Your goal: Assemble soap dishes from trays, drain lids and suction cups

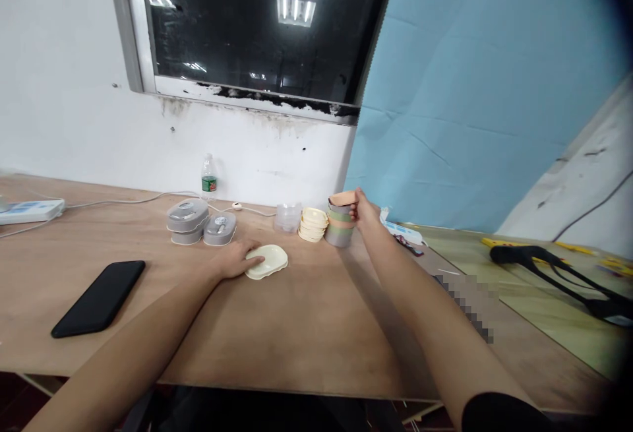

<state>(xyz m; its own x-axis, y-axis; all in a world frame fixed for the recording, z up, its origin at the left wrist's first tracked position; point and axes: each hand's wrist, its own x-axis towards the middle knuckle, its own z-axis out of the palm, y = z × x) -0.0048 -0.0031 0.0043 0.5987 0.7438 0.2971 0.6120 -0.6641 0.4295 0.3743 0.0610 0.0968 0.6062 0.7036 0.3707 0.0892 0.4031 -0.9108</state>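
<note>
My left hand grips the left edge of a cream-coloured plastic lid that lies on the table, its thumb resting on top. My right hand is closed on the rim of an orange bowl, which sits slightly tilted at the top of a stack of bowls in grey, green and orange. My right fingers partly hide the upper side of that stack. Just left of it stands a pile of cream lids, with clear plastic containers beside them.
Grey lidded boxes stand at the back left, near a plastic bottle by the wall. A black phone lies at the left. White power strips and cables run along the back. A black strap-like frame lies far right.
</note>
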